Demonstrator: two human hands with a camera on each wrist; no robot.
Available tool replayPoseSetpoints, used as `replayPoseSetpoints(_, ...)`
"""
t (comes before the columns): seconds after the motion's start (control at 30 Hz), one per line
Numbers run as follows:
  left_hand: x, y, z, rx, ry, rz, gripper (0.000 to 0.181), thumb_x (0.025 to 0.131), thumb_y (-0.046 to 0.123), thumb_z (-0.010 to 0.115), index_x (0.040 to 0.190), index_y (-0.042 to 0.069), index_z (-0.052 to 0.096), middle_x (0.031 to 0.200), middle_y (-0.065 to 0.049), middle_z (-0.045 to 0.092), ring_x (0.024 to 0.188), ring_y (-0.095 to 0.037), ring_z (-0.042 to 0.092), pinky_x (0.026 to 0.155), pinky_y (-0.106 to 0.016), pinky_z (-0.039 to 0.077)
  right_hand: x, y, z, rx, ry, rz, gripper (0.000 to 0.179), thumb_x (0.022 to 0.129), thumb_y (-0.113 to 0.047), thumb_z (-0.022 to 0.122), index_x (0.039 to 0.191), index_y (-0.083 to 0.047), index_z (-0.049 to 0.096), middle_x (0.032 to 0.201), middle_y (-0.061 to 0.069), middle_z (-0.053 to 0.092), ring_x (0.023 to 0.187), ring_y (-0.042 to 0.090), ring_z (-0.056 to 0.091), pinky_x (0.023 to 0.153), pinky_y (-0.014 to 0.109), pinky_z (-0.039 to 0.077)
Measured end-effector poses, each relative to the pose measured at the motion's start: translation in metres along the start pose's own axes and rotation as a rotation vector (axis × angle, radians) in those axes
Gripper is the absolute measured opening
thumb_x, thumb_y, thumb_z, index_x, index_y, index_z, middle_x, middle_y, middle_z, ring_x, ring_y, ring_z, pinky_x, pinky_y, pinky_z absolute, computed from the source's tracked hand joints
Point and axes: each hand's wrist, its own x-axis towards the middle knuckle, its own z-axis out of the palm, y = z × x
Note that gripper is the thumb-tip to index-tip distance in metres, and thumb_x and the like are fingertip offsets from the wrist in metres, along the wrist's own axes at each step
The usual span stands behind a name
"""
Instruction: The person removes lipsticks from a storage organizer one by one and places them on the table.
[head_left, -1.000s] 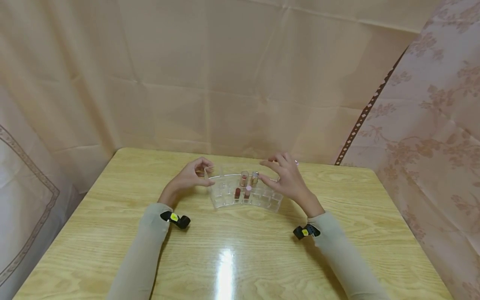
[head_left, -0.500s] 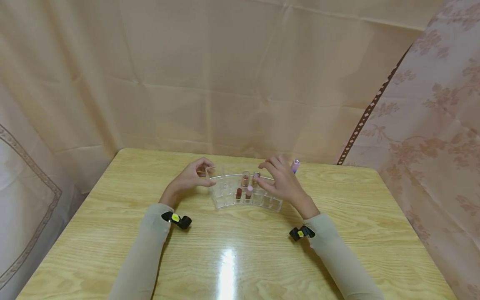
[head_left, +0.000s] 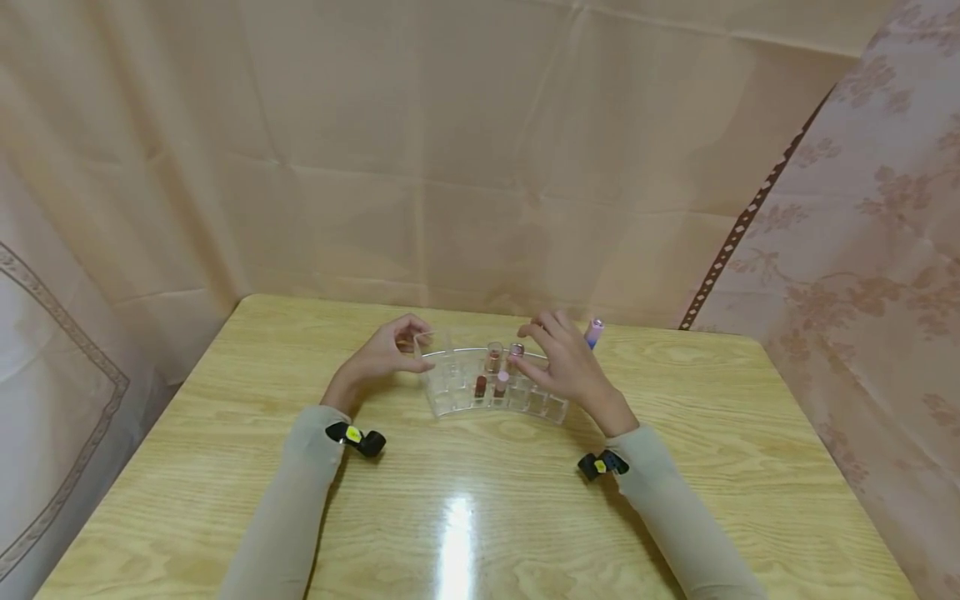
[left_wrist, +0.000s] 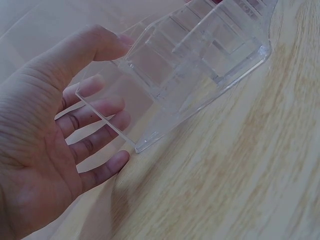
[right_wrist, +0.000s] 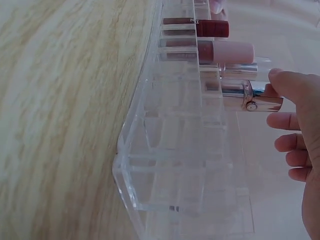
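Observation:
In the head view a clear, curved, stepped lipstick organizer [head_left: 457, 392] stands on the table. My left hand [head_left: 386, 348] grips its left end, with the thumb over the top edge and fingers behind the side panel. My right hand [head_left: 566, 354] is at the back row, its thumb tip on the top of a shiny rose-gold lipstick [right_wrist: 250, 95]. The other fingers are loosely bent behind it, apart from the tube. Beside that tube stands another clear-capped lipstick [head_left: 493, 357]. In front of them are a dark red lipstick [head_left: 480, 386] and a pink-capped lipstick [head_left: 501, 384].
A pink and blue tube [head_left: 594, 332] shows behind the right hand, partly hidden by it. The wooden table [head_left: 390, 517] extends toward the person and to both sides. Beige curtain [head_left: 480, 167] hangs along the back edge, and patterned cloth [head_left: 870, 250] on the right.
My right hand has shifted slightly left and its fingers have bent more, uncovering more of the pink and blue tube. The left hand keeps its grip on the organizer.

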Motion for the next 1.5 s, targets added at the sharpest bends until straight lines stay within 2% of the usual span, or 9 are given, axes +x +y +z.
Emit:
replayPoseSetpoints(0.2, -0.0003, 0.0002, 0.0011, 0.018, 0.01, 0.003, 0.058, 0.08, 0.007, 0.085, 0.129, 0.001, 0.056, 0.123, -0.019, 0.062, 0.104, -0.024, 0.053, 0.093, -0.036, 0.045, -0.0003, -0.0006, 0.0034, 0.005, -0.003, -0.018, 0.035, 0.082, -0.031, 0.082, 0.101, -0.004, 0.069, 0.099, 0.01, 0.058, 0.089, 0.027, 0.046, 0.075, 0.037, 0.04)
replayPoseSetpoints(0.37, -0.0002, 0.0001, 0.0014, 0.003, 0.009, 0.009, 0.057, 0.08, 0.005, 0.084, 0.128, 0.0, 0.055, 0.121, -0.019, 0.061, 0.1, -0.023, 0.052, 0.089, -0.033, 0.044, -0.001, -0.0009, 0.0041, 0.007, -0.014, -0.015, 0.033, 0.081, -0.03, 0.084, 0.098, -0.006, 0.069, 0.097, 0.009, 0.057, 0.087, 0.026, 0.045, 0.074, 0.036, 0.039)
replayPoseSetpoints(0.6, 0.0, 0.0012, 0.0014, 0.006, 0.004, 0.011, 0.055, 0.081, 0.005, 0.084, 0.128, 0.0, 0.055, 0.121, -0.019, 0.06, 0.1, -0.024, 0.051, 0.09, -0.035, 0.044, -0.0033, -0.0001, -0.0003, 0.018, -0.017, 0.014, 0.031, 0.081, -0.03, 0.085, 0.096, -0.008, 0.07, 0.097, 0.009, 0.057, 0.09, 0.027, 0.047, 0.077, 0.038, 0.041)
replayPoseSetpoints(0.8, 0.0008, 0.0012, 0.0008, 0.0, 0.013, 0.005, 0.056, 0.08, 0.003, 0.084, 0.128, 0.0, 0.055, 0.119, -0.018, 0.06, 0.098, -0.022, 0.051, 0.087, -0.031, 0.044, -0.0049, 0.0011, -0.0019, 0.029, -0.019, 0.01, 0.03, 0.082, -0.029, 0.083, 0.098, -0.008, 0.07, 0.098, 0.01, 0.058, 0.09, 0.027, 0.047, 0.077, 0.038, 0.042)
replayPoseSetpoints(1.03, 0.0003, 0.0027, 0.0036, -0.005, 0.017, 0.0, 0.057, 0.08, 0.004, 0.085, 0.128, -0.001, 0.056, 0.12, -0.021, 0.061, 0.1, -0.025, 0.052, 0.09, -0.035, 0.044, -0.0072, 0.002, -0.0018, 0.041, -0.032, -0.002, 0.029, 0.083, -0.027, 0.083, 0.1, -0.008, 0.071, 0.096, 0.008, 0.057, 0.089, 0.025, 0.045, 0.076, 0.037, 0.04)
replayPoseSetpoints(1.3, 0.0004, 0.0014, 0.0052, -0.033, 0.03, -0.024, 0.056, 0.078, 0.005, 0.086, 0.126, 0.0, 0.057, 0.119, -0.021, 0.061, 0.096, -0.025, 0.049, 0.086, -0.032, 0.043, -0.008, 0.0011, -0.0006, 0.038, -0.039, 0.002, 0.028, 0.084, -0.027, 0.083, 0.101, -0.007, 0.072, 0.095, 0.007, 0.057, 0.089, 0.025, 0.046, 0.076, 0.037, 0.04)
replayPoseSetpoints(1.5, 0.0008, 0.0018, 0.0039, -0.025, 0.023, -0.019, 0.056, 0.079, 0.005, 0.085, 0.127, 0.0, 0.056, 0.12, -0.02, 0.061, 0.097, -0.025, 0.05, 0.087, -0.033, 0.043, -0.0074, 0.0011, 0.0006, 0.037, -0.037, -0.003, 0.028, 0.085, -0.026, 0.082, 0.1, -0.006, 0.071, 0.094, 0.007, 0.057, 0.089, 0.026, 0.046, 0.077, 0.037, 0.04)
